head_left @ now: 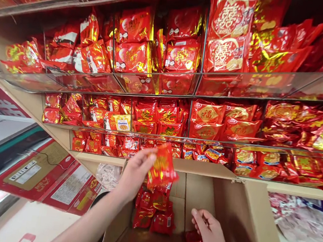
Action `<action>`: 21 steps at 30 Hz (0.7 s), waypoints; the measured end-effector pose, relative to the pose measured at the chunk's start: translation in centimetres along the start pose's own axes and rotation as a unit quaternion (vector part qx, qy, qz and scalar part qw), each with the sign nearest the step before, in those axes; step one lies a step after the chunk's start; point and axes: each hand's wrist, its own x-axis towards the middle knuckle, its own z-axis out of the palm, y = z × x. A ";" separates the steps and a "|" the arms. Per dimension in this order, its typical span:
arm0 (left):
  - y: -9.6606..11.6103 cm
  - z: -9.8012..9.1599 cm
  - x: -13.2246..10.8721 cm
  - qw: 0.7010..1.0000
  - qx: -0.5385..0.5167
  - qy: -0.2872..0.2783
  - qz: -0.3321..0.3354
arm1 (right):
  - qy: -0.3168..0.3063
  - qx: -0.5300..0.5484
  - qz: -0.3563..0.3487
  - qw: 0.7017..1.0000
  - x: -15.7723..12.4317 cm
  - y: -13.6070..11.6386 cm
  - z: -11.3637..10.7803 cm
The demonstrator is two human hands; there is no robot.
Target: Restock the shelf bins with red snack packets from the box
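My left hand (136, 173) pinches a red packet (162, 164) with gold print between thumb and fingers, above the left part of an open cardboard box (251, 214). Under it, several red packets (156, 210) lie stacked inside the box. Lower right, my right hand (209, 233) is over the box, its fingers loosely bent and apart, with nothing seen between them. Beside and partly beneath that hand is another small group of red packets (193, 239), partly hidden by it.
Shelves with a clear front strip (160, 85) hold rows of red and gold snack packets, split by dividers. A white-and-yellow cookie packet (123, 122) stands among them. Red cartons (40, 173) are at left. Plastic-wrapped goods (299, 220) lie at right, and a bag (108, 176) beside the box.
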 end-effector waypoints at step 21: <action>8.8 7.5 15.4 0.980 -0.186 0.006 -0.072 | -0.030 -0.050 -0.003 0.998 -0.1 1.0 0.5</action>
